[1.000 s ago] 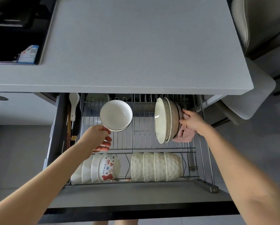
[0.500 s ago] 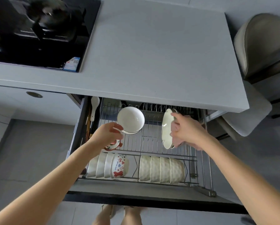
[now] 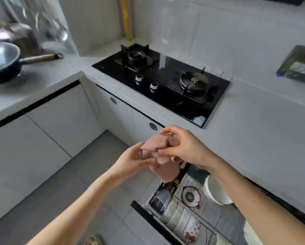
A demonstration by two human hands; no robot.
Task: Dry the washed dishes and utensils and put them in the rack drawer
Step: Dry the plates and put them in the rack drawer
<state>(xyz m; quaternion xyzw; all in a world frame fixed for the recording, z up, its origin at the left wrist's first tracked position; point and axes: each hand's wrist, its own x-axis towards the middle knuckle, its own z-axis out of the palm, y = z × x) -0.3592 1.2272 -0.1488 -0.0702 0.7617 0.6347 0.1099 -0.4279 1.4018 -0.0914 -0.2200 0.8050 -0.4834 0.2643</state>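
Note:
Both hands hold a pink drying cloth in mid-air in front of the counter edge. My right hand grips its upper part; my left hand pinches its lower left side, and the rest of the cloth hangs down. Below them the rack drawer stands pulled out. In it are a white bowl, a red-rimmed small bowl, a dark cup and a row of white bowls on edge. My right forearm hides the drawer's right side.
A black gas hob is set in the grey countertop behind my hands. A blue pan with a long handle sits on the left counter. White cabinet doors line the corner. Grey floor tiles lie below.
My head turned up and left, away from the drawer. Both hands left the bowls and plates in the rack and came together on the pink cloth above the drawer.

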